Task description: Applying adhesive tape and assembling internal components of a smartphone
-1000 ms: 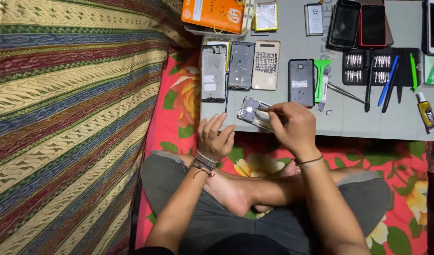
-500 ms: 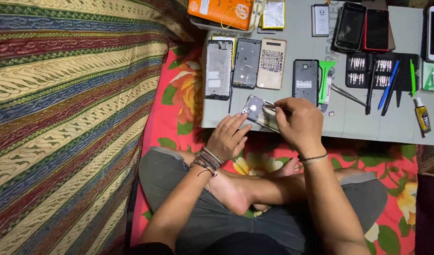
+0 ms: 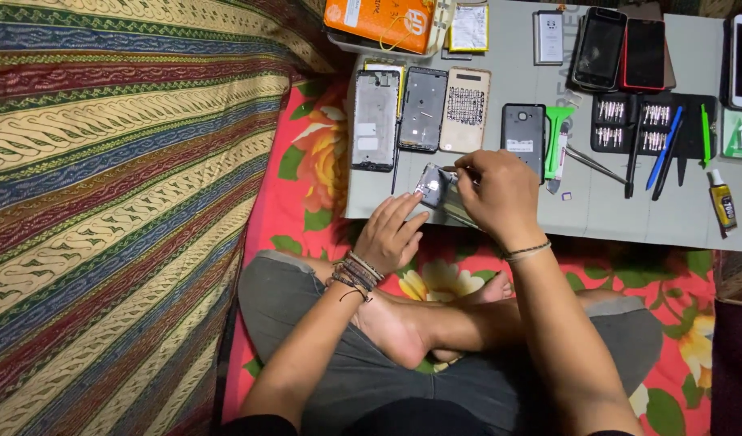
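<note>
Two hands work at the near edge of the grey table (image 3: 629,218): the left hand (image 3: 393,234) steadies an opened phone (image 3: 435,187) with flat fingertips, not clasping it, while the right hand (image 3: 498,192) pinches a thin tool over its silvery, shiny inside. Beyond the phone, a black case (image 3: 657,125) holds rows of screwdriver bits. Farther back from the phone lies an orange rectangular box (image 3: 379,23).

Four opened phone shells (image 3: 422,109), three intact phones (image 3: 643,53), one glue bottle (image 3: 723,202).
</note>
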